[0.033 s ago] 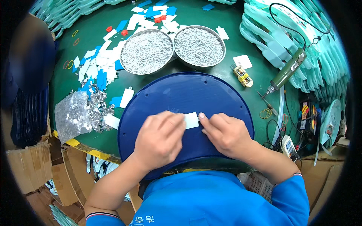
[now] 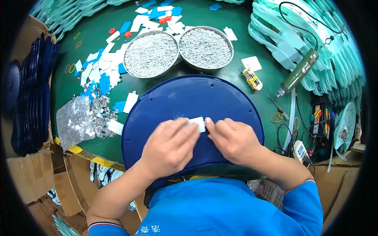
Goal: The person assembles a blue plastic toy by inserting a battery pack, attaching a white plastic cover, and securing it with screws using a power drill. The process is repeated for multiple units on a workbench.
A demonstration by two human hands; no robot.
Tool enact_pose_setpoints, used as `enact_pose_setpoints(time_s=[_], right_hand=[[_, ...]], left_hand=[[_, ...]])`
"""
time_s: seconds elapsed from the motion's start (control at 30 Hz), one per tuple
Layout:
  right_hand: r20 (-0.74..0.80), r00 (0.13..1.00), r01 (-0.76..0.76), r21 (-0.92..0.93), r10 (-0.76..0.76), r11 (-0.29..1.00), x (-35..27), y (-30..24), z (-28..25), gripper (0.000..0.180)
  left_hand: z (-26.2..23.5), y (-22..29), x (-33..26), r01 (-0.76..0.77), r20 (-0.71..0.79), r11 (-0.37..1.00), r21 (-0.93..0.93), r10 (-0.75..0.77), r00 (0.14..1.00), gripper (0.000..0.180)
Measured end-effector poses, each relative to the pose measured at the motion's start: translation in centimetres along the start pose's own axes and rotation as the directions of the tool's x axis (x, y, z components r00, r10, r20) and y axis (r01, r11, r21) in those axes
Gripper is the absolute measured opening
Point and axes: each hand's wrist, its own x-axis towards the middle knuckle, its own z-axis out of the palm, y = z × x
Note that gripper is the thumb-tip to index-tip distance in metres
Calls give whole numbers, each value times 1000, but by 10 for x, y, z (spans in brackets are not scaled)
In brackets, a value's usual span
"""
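Between the hands [image 2: 170, 144], over the blue panel [image 2: 193, 92], is a white tab [image 2: 200, 124].

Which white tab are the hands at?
The white tab between the left hand and right hand, over the dark blue panel; the others lie clear of both hands.

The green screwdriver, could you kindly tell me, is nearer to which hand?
Right: the right hand is below-left of the screwdriver; the left hand is farther left.
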Motion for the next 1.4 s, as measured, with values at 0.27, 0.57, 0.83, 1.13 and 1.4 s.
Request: enact_pose_setpoints(time_s=[0.27, 0.57, 0.83, 1.13, 1.4], right_hand=[[-185, 972, -98, 251, 147, 963, -6, 22, -3, 35], [-669, 76, -646, 532, 740, 547, -84, 184, -34, 62], [-458, 192, -378, 782, 868, 496, -68, 190, -12, 57], [-228, 511, -24, 960, 829, 279, -20, 115, -78, 62], [-403, 622, 316, 914, 672, 255, -13, 49, -77, 71]], left_hand=[[6, 1, 21, -28, -26, 998, -65, 27, 999, 24], [28, -89, 144, 4, -151, 998, 61, 5, 989, 13], [52, -110, 165, 27, 62, 916, 400, -57, 996, 5], [44, -120, 152, 188, -203, 972, 143, -157, 967, 8], [9, -41, 86, 143, -10, 981, -133, -146, 989, 9]])
